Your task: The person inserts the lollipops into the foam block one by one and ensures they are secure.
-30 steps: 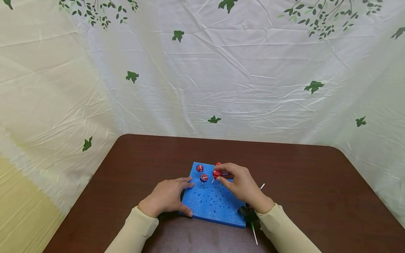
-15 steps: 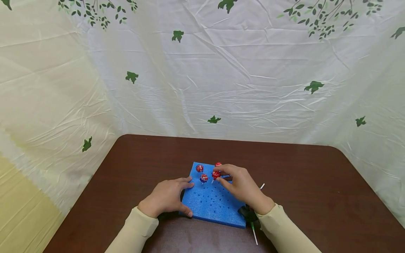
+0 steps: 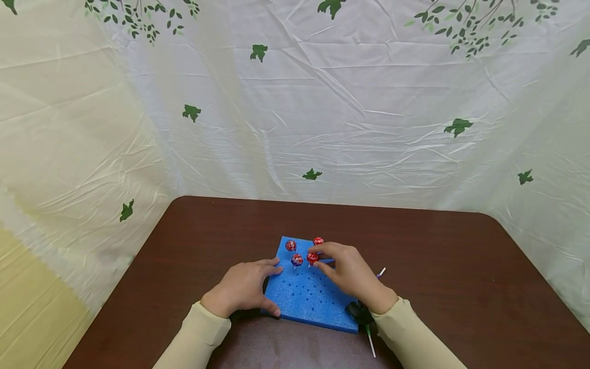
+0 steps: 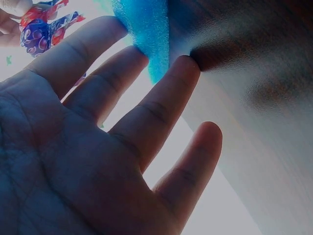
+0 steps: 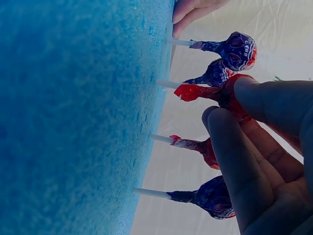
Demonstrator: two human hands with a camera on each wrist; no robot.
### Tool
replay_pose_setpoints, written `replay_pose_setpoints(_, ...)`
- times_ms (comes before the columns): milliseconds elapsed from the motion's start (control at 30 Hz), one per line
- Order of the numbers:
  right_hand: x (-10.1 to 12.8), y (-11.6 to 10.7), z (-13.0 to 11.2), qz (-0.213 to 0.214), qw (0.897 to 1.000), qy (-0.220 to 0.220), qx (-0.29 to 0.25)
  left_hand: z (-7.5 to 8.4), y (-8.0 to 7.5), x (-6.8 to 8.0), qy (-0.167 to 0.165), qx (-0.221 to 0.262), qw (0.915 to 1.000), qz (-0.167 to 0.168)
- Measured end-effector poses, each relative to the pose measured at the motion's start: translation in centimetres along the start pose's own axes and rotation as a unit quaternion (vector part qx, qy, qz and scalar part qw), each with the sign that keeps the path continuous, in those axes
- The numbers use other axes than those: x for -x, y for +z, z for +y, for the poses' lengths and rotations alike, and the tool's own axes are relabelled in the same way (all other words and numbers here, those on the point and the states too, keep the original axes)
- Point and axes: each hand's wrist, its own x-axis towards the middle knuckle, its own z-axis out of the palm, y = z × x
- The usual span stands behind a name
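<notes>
A blue foam board (image 3: pixel 313 302) with rows of small holes lies on the table. My left hand (image 3: pixel 244 287) rests along its left edge; the fingers look straight and spread in the left wrist view. With thumb and fingers, my right hand (image 3: pixel 352 269) pinches the wrapped head of a red lollipop (image 5: pixel 227 95), whose white stick meets the foam. Near it stand another red lollipop (image 5: pixel 208 151), a purple lollipop (image 5: pixel 212 198) and a purple-and-red lollipop (image 5: pixel 239 51), sticks in the board. A further purple lollipop (image 5: pixel 215 73) is partly hidden behind the held one.
By the board's right edge, partly under the right forearm, lies a dark-wrapped lollipop (image 3: pixel 359 311) with a green and white stick. Another white stick (image 3: pixel 381 272) pokes out beyond the right wrist. A brown table (image 3: pixel 438 287) stretches around, with a white leaf-print cloth (image 3: pixel 369 128) behind.
My right hand has shifted slightly left and down with the red lollipop, and less of its stick shows above the foam. The left hand has stayed in place.
</notes>
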Motion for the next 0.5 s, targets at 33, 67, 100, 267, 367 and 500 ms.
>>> replay_pose_setpoints(33,-0.01,0.02,0.01,0.000,1.000,0.000,0.004,0.00,0.00,-0.01,0.000,-0.001,1.0000,0.000)
replay_pose_setpoints(67,-0.01,0.02,0.02,0.000,1.000,0.001,0.008,0.00,-0.01,-0.01,0.000,-0.001,1.0000,0.000)
replay_pose_setpoints(100,-0.01,0.04,0.04,0.000,1.000,0.002,0.010,0.00,-0.02,-0.01,-0.001,-0.002,1.0000,0.000)
replay_pose_setpoints(267,-0.01,0.00,-0.02,0.001,1.000,0.008,0.011,0.07,-0.12,-0.04,-0.002,-0.004,1.0000,-0.002)
replay_pose_setpoints(367,-0.02,0.05,-0.04,0.001,1.000,0.011,0.002,0.12,-0.14,-0.07,-0.004,-0.003,1.0000,-0.002)
replay_pose_setpoints(500,0.01,0.16,0.07,-0.001,1.000,0.009,-0.011,0.10,-0.04,-0.14,-0.003,-0.006,1.0000,-0.001)
